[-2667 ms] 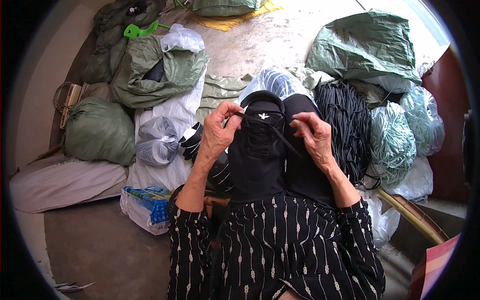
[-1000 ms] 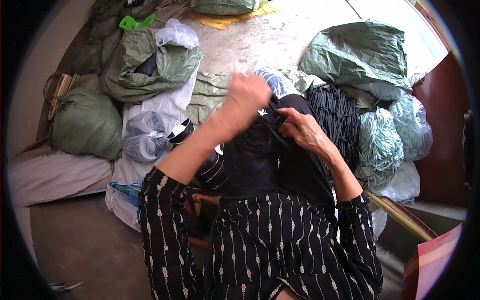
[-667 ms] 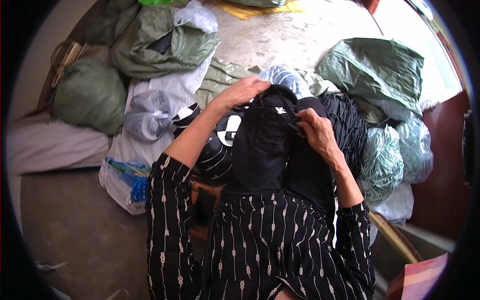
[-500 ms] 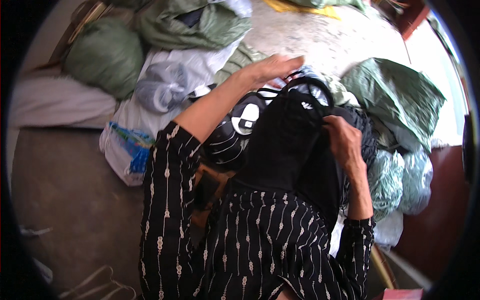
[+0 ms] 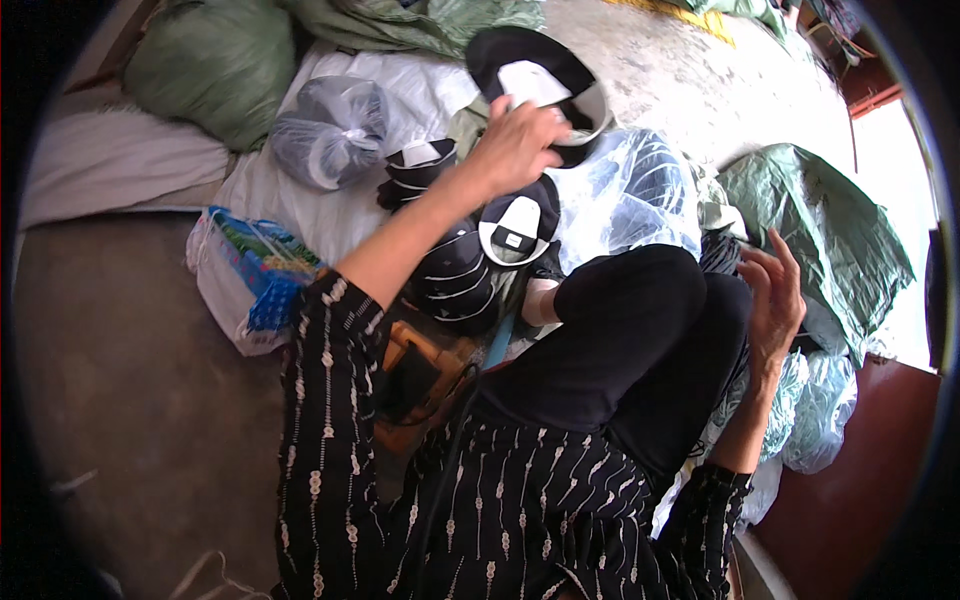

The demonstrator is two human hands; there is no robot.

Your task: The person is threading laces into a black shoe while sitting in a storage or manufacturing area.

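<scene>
1. The laced black shoe is gone from the person's lap, leaving the trousered knees [image 5: 645, 300] uncovered.
2. The left hand [image 5: 520, 145] has swung outward and now grips a black shoe upper [image 5: 535, 82] with a white patch.
3. The right hand [image 5: 775, 295] is off the laces, fingers spread.

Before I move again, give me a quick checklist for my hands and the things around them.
1. Left hand at the black shoe upper with a white inner panel: ok, fingers overlap its edge.
2. Firm grip on that upper: cannot tell, the fingers are blurred.
3. Right hand free: ok, fingers apart, nothing visible in it.
4. Stack of black shoe uppers with thin white lines fully in sight: not ok, the left forearm crosses it.
5. Bundle of thin black laces fully in sight: not ok, black-trousered knees hide most.
6. Round clear plastic bag gathered shut: ok, bunched together.
</scene>
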